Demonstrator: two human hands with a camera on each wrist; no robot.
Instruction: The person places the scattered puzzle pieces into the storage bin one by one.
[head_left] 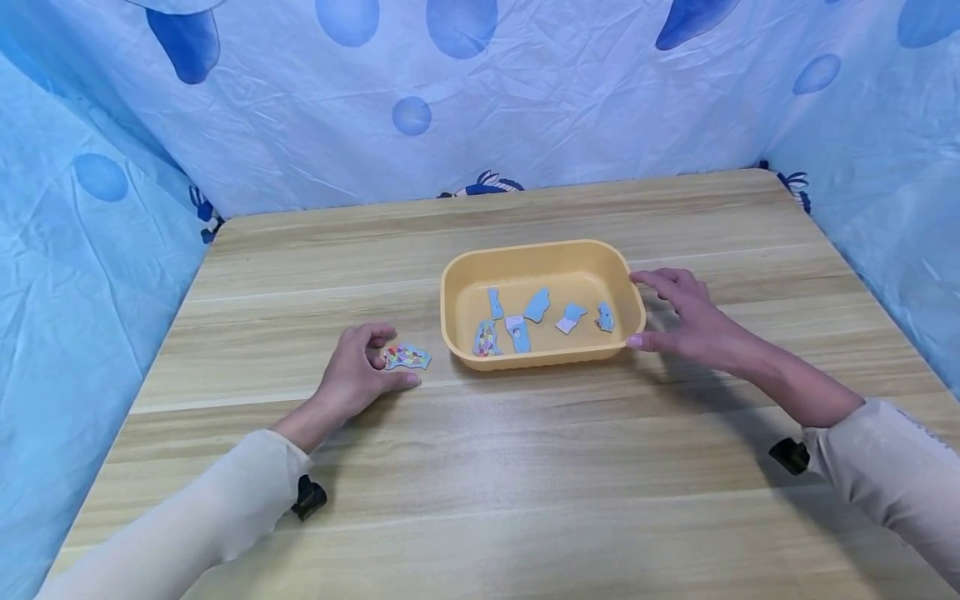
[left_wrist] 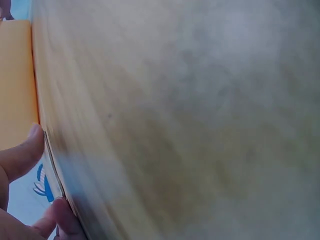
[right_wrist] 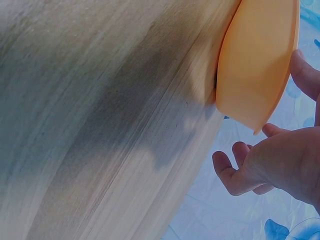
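On the wooden table, left of a yellow tray (head_left: 542, 360), lies a small multicoloured puzzle piece (head_left: 408, 357) with a light-blue border. My left hand (head_left: 358, 372) holds it by its left end, fingers curled and the thumb along its near side. In the left wrist view, the thumb (left_wrist: 25, 155) and a fingertip meet the piece's thin edge. The tray holds several light-blue puzzle pieces (head_left: 537, 305), one with colourful print (head_left: 486, 339). My right hand (head_left: 688, 317) touches the tray's right rim with thumb and forefinger spread apart; its other fingers hang loose beside the tray.
The wood-grain table (head_left: 525, 492) reaches out around the tray on every side. Behind it and at both sides hangs a blue and white patterned cloth (head_left: 525, 125). A small black device (head_left: 308, 497) sits at the left cuff, another black device (head_left: 791, 456) at the right.
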